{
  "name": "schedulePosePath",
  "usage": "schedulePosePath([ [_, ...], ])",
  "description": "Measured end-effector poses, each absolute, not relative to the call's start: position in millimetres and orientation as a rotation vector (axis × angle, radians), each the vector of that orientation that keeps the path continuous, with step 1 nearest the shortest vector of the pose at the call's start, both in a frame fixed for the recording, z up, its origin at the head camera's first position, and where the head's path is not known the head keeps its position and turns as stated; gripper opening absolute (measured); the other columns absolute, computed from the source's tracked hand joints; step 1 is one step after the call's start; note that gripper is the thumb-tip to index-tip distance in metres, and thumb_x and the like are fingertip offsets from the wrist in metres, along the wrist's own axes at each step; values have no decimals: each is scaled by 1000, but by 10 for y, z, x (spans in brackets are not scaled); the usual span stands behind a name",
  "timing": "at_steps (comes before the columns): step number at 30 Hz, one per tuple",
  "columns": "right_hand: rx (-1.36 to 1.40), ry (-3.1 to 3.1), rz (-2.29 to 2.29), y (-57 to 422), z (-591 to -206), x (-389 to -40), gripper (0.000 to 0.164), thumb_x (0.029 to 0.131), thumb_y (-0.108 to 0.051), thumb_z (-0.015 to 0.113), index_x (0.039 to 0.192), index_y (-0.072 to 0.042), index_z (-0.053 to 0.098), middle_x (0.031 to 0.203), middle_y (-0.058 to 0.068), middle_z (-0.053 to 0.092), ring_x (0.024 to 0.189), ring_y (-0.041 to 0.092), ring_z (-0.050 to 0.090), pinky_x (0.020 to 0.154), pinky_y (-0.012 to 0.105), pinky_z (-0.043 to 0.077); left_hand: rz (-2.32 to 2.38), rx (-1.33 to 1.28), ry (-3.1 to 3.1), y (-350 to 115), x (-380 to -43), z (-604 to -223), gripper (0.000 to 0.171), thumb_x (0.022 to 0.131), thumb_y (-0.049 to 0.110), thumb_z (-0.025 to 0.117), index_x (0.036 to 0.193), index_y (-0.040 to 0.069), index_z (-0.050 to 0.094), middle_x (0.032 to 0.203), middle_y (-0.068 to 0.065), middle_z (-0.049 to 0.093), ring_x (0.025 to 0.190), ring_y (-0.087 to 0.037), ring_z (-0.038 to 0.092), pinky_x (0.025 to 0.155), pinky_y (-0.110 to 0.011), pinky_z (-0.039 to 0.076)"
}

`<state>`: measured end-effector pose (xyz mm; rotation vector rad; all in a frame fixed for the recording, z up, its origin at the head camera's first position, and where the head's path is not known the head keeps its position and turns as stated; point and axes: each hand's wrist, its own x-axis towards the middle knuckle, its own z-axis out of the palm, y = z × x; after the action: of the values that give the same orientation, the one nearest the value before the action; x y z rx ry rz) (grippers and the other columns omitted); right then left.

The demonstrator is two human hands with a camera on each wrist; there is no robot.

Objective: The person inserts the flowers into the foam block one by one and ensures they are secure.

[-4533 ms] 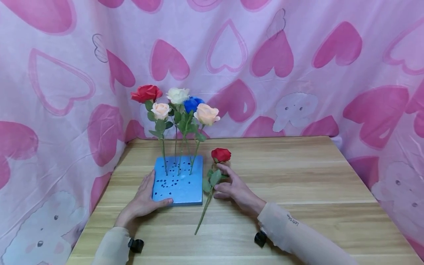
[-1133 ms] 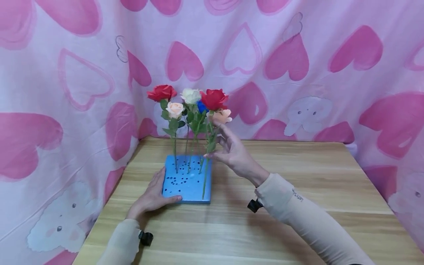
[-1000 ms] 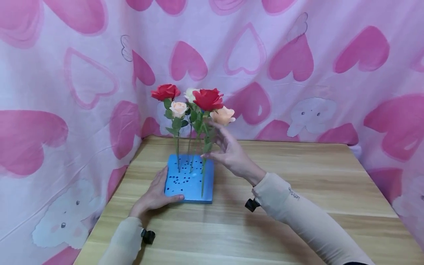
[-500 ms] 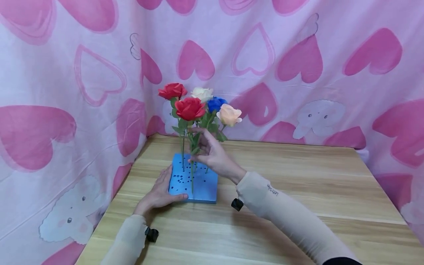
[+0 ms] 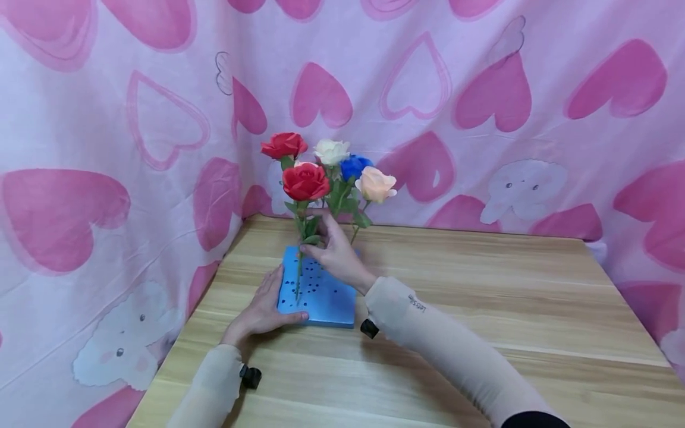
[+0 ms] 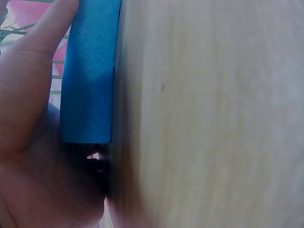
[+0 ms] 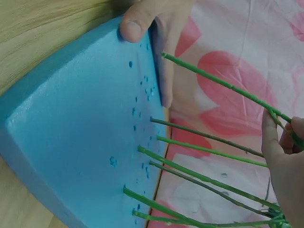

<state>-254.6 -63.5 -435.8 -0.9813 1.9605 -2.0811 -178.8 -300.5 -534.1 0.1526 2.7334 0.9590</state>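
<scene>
My right hand (image 5: 337, 252) pinches the stem of a red rose (image 5: 306, 182) just below its leaves, bloom up. In the right wrist view the bare lower end of that stem (image 7: 218, 81) points at the blue foam block (image 7: 71, 109), its tip apart from the holed face. My left hand (image 5: 264, 306) lies along the block's left side with straight fingers, thumb resting over the front corner. Standing in the block are another red rose (image 5: 283, 145), a white rose (image 5: 332, 152), a blue rose (image 5: 355, 167) and a peach rose (image 5: 376, 185). One pale rose is mostly hidden behind the held bloom.
The block sits on a wood-grain table (image 5: 481, 285), towards its left side. Behind and at both sides hangs a pink curtain (image 5: 364, 53) printed with hearts. Several small holes dot the block's top, and the upright stems crowd its rear half.
The red rose was lying on the table under my right hand; it has been lifted upright and carried left over the block. My left hand has stayed at the block. The head view has shifted.
</scene>
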Motion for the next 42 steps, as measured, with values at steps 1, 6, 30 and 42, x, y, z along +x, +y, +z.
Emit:
schedulePosePath([
  [1, -980, 1989, -2077, -656, -4380, -2557, 69, 103, 10, 72, 160, -18, 44, 157, 14, 59, 136, 33, 65, 107, 32, 61, 956, 150, 2734, -3002, -1788, -5345, 144, 87, 72, 84, 179, 11, -10, 187, -20, -2, 172, -47, -4, 136, -72, 6],
  [6, -984, 2113, -2062, -742, -4451, -2615, 66, 105, 6, 72, 159, -22, 47, 159, 5, 58, 136, 24, 63, 108, 35, 57, 972, 155, 2744, -3001, -1795, -5346, 144, 87, 72, 83, 179, 13, -9, 188, -18, -1, 172, -46, -3, 136, -72, 6],
  [30, -937, 2179, -1951, -856, -4665, -2670, 62, 108, -3, 71, 159, -25, 44, 167, 1, 50, 154, 26, 53, 130, 52, 43, 972, 147, 2742, -3002, -1812, -5359, 142, 89, 71, 84, 179, 11, -8, 188, -19, -1, 172, -45, -5, 137, -70, 4],
  [42, -739, 2020, -2011, -769, -4714, -2627, 60, 107, -5, 75, 158, -20, 47, 133, 16, 68, 113, 31, 76, 93, 48, 69, 965, 154, 2744, -3013, -1793, -5349, 142, 89, 71, 83, 179, 11, -8, 188, -19, -1, 172, -46, -5, 137, -71, 4],
])
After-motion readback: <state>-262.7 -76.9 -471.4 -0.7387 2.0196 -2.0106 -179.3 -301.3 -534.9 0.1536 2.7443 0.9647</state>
